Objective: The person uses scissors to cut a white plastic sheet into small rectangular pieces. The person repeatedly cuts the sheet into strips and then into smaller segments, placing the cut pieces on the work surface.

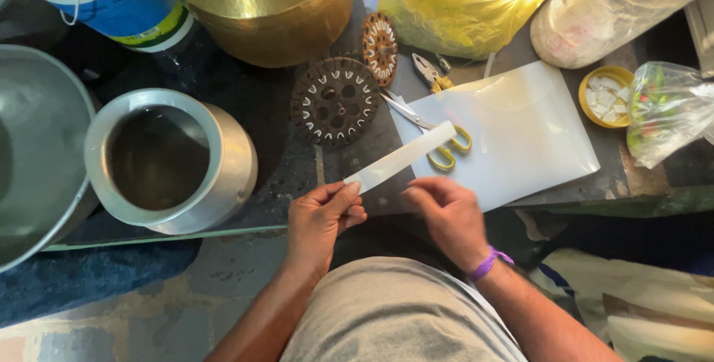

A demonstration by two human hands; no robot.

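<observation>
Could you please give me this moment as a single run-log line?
left hand: pinches white strip | right hand: empty, beside sheet | scissors: on sheet

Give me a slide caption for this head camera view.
Left hand pinches a white strip over a dark bench; right hand rests near scissors.

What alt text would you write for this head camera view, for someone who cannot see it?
A person's left hand pinches one end of a long white plastic strip, with the right hand close beside it. Ahead lie a white plastic sheet, yellow-handled scissors and a round toothed metal disc.
</observation>
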